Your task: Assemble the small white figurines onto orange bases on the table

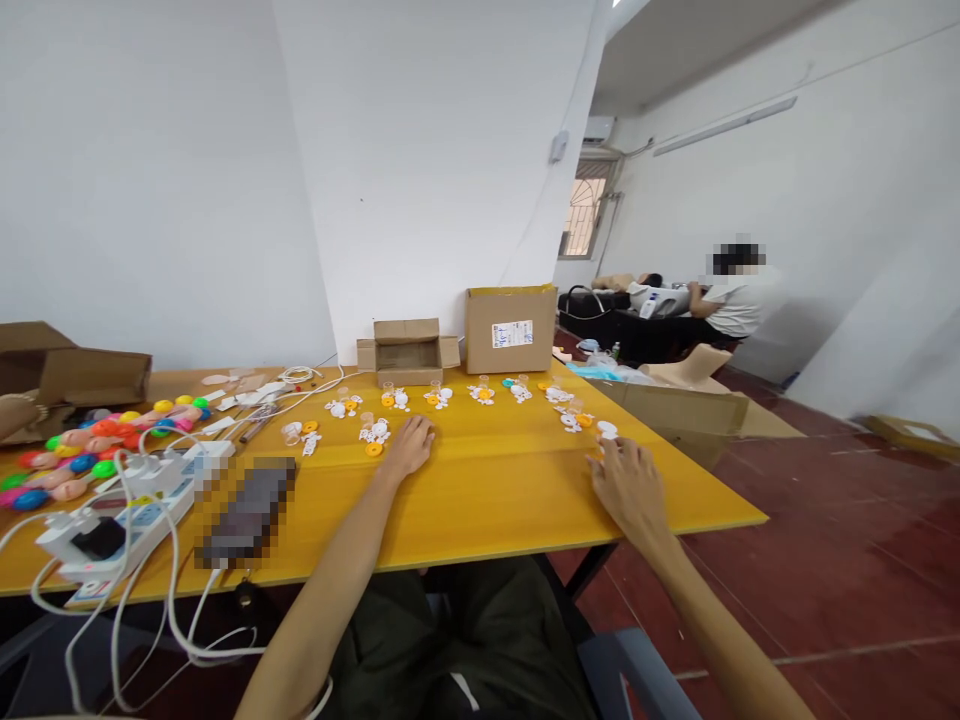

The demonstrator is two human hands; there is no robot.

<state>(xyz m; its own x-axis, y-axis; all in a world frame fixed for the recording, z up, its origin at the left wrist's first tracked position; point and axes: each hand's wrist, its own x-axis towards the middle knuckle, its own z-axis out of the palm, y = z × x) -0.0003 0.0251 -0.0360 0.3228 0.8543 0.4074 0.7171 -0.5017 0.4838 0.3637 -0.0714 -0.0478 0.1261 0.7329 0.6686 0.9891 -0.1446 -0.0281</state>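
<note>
My left hand (409,448) lies on the yellow table, fingers lying loosely on the surface with nothing seen in them. Just left of it is a small pile of white plastic parts (375,430) with an orange ring (373,450). My right hand (628,485) rests near the table's right edge, fingers apart. Right by its fingertips is a white round piece (607,430); whether they touch it is unclear. Beyond both hands, several similar piles of white parts (481,393), orange rings and small clear cups (388,389) are spread out in a rough row.
An open cardboard box (409,378) and a closed carton (510,350) stand at the back. On the left are a power strip (157,510) with white cables, a dark blurred-out object (251,512) and colourful toys (97,440). A person (739,300) sits far right.
</note>
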